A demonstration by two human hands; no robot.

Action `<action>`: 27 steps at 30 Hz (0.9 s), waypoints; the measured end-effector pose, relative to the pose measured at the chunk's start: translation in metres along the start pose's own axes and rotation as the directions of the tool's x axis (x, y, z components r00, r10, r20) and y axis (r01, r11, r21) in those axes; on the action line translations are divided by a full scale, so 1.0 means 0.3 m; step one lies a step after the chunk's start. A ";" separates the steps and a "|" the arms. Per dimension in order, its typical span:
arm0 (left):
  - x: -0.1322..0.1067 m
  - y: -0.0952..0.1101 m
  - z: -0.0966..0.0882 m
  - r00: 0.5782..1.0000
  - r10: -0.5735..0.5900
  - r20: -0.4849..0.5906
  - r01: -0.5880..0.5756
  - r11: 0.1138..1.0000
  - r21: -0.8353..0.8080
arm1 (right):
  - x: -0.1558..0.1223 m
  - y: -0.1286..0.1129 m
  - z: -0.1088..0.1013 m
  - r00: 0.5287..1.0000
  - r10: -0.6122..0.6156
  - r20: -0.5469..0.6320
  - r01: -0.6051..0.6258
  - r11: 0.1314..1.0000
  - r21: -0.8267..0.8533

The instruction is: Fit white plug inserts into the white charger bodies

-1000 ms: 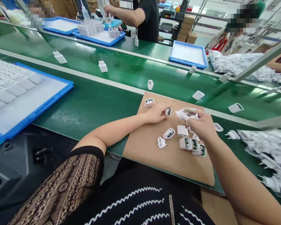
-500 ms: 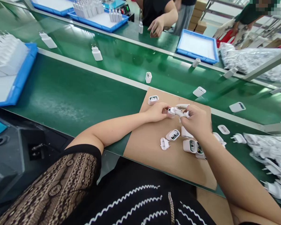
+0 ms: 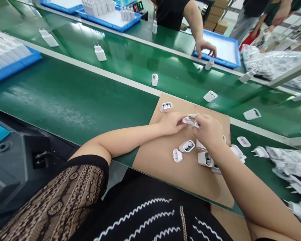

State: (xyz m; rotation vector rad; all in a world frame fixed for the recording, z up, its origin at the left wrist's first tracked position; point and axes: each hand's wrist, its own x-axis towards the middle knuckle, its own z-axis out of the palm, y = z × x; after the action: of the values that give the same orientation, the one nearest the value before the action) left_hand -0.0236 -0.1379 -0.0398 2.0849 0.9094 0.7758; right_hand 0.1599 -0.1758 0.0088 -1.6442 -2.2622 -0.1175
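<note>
My left hand [image 3: 173, 123] is closed around a white charger housing [image 3: 187, 119] above the cardboard sheet. My right hand [image 3: 207, 130] is pinched at the right end of that housing, with white coverings on its fingertips. Whatever small part lies between those fingers is hidden. Below my hands, an open charger housing [image 3: 187, 146] rests on the cardboard, its circuit board showing. A two-pin plug cap [image 3: 177, 155] is close by it. More open housings [image 3: 205, 159] are partly covered by my right forearm. Another housing [image 3: 166, 107] stands beyond my left hand.
The cardboard sheet [image 3: 160, 160] covers part of the green bench. Bagged plug caps [image 3: 291, 167] lie at the right. Several chargers, including one housing [image 3: 210, 96], sit on the green belt beyond. A blue tray [image 3: 17, 63] of chargers is at left. A co-worker's hand [image 3: 205, 47] reaches across the far side.
My hands have come closer together over the housing. The co-worker's hand across the belt has moved right, to a charger beside the blue tray. The view has shifted slightly.
</note>
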 end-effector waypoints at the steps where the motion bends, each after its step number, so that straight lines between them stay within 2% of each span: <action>1: -0.002 0.000 0.003 1.000 0.028 -0.006 -0.028 0.999 0.045 | -0.001 0.001 0.005 1.000 -0.003 -0.018 0.003 1.000 -0.009; 3: -0.002 -0.001 0.005 0.999 0.041 -0.011 -0.040 0.994 0.099 | 0.002 0.007 0.014 0.999 -0.004 -0.033 0.004 1.000 -0.001; 10: -0.001 -0.006 0.000 1.000 0.003 0.024 -0.006 0.995 0.103 | 0.020 0.013 0.023 1.000 0.029 0.004 -0.029 0.996 0.083; 13: 0.000 0.020 -0.001 0.999 -0.019 0.039 0.012 0.985 0.171 | 0.014 0.005 0.013 0.991 0.131 0.022 -0.132 0.961 0.245; 14: 0.007 0.030 -0.007 0.998 -0.034 0.045 0.026 0.984 0.178 | 0.012 0.008 0.003 0.976 0.213 0.034 -0.211 0.908 0.363; 15: 0.020 0.038 -0.017 0.998 -0.046 0.044 0.038 0.984 0.176 | 0.011 0.017 -0.009 0.944 0.326 0.051 -0.307 0.808 0.504; 16: 0.039 0.044 -0.033 0.998 -0.051 0.031 0.045 0.984 0.171 | 0.011 0.031 -0.026 0.883 0.455 0.110 -0.410 0.639 0.650; 17: 0.064 0.044 -0.054 0.999 -0.050 -0.002 0.050 0.984 0.169 | 0.012 0.049 -0.045 0.800 0.560 0.215 -0.497 0.418 0.761; 18: 0.094 0.040 -0.082 0.998 -0.047 -0.049 0.055 0.983 0.176 | 0.013 0.069 -0.066 0.712 0.611 0.344 -0.555 0.190 0.810; 19: 0.129 0.030 -0.114 0.994 -0.045 -0.104 0.065 0.979 0.194 | 0.015 0.090 -0.087 0.640 0.611 0.466 -0.591 0.003 0.807; 20: 0.164 0.016 -0.152 0.987 -0.050 -0.155 0.084 0.972 0.221 | 0.015 0.110 -0.106 0.593 0.577 0.562 -0.618 -0.121 0.776; 21: 0.200 0.000 -0.191 0.978 -0.074 -0.197 0.124 0.958 0.257 | 0.015 0.125 -0.123 0.567 0.534 0.627 -0.645 -0.186 0.741; 24: 0.284 -0.009 -0.300 0.928 -0.259 -0.267 0.351 0.847 0.398 | -0.001 0.132 -0.158 0.549 0.470 0.691 -0.684 -0.223 0.695; 26: 0.311 0.047 -0.343 0.896 -0.336 -0.291 0.440 0.762 0.474 | -0.024 0.110 -0.172 0.543 0.460 0.702 -0.683 -0.244 0.688; 27: 0.314 0.094 -0.354 0.906 -0.309 -0.289 0.417 0.763 0.494 | -0.037 0.095 -0.176 0.546 0.467 0.695 -0.671 -0.253 0.697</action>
State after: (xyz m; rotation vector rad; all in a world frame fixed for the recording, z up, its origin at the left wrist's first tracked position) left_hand -0.0386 -0.0380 0.0638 2.2086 1.7619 0.5454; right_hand 0.2014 -0.1903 0.0510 -1.5474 -0.6265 1.5204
